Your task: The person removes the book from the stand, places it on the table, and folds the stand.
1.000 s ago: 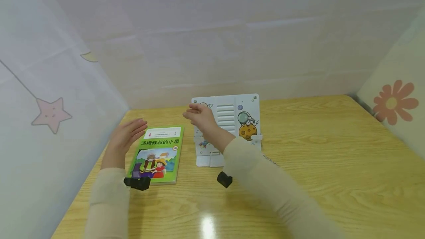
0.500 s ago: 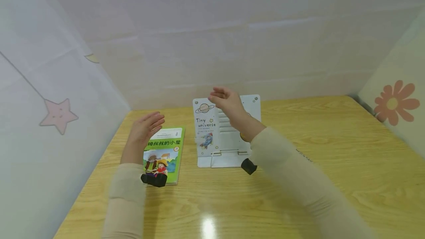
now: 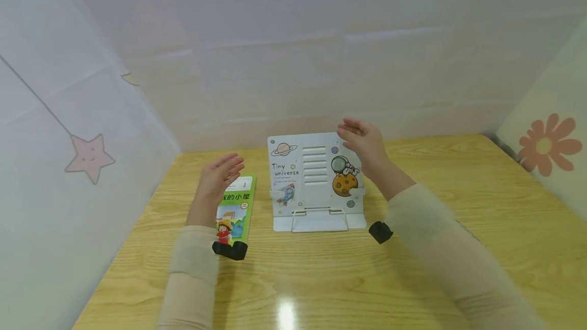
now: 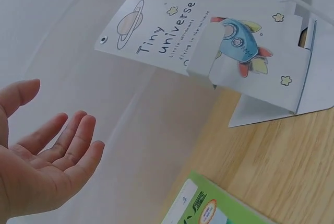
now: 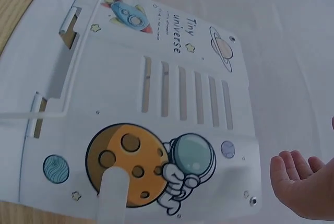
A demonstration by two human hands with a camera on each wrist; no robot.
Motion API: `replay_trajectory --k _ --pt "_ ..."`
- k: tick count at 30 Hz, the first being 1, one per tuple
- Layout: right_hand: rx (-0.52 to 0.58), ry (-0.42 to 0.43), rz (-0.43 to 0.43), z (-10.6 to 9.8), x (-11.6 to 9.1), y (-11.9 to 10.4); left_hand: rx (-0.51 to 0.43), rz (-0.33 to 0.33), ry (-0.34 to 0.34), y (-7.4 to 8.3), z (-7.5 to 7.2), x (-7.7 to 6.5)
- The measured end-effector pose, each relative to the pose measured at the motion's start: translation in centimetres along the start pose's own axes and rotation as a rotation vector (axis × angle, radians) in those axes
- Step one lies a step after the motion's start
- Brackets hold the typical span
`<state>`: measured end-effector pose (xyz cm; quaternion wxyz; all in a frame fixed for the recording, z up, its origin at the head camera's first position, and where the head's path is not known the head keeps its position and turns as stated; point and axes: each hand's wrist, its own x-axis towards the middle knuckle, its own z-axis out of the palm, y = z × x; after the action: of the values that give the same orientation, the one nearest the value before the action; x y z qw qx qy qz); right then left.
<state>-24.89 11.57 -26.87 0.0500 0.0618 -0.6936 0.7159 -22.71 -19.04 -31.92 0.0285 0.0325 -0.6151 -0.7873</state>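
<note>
A white book stand (image 3: 315,192) with space drawings and a wire page holder stands upright on the table. My right hand (image 3: 364,141) is raised at its upper right corner, fingers relaxed and holding nothing. To the stand's left lies a green picture book (image 3: 236,218), partly covered in the head view by my left hand (image 3: 217,180) and forearm. That left hand hovers over the book with loose, slightly bent fingers and an empty palm. In the left wrist view the stand's rocket side (image 4: 240,41) faces the hand, well apart from it.
The wooden table (image 3: 293,279) runs up to a pale cloth backdrop (image 3: 293,65), with printed cloth walls on both sides. Each wrist carries a black camera mount (image 3: 380,231).
Both hands have moved to the right. My right hand has passed from in front of the stand to its right corner, and my left now covers more of the book.
</note>
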Motion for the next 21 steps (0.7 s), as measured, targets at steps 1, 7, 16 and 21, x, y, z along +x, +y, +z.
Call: replay_trajectory --k 1,7,16,21 --pt "-0.001 0.012 0.0 -0.5 0.0 0.2 0.001 0.001 0.004 -0.1 0.3 0.0" --pt "-0.008 0.063 0.023 -2.7 -0.4 2.0 0.002 -0.017 0.006 -1.2 1.5 0.1" --pt "-0.025 0.086 0.064 -4.5 -1.1 5.0 0.003 -0.049 0.01 -3.5 2.6 0.6" --pt "-0.019 0.134 0.093 -6.7 2.0 11.6 0.028 -0.051 0.0 -4.7 3.1 0.9"
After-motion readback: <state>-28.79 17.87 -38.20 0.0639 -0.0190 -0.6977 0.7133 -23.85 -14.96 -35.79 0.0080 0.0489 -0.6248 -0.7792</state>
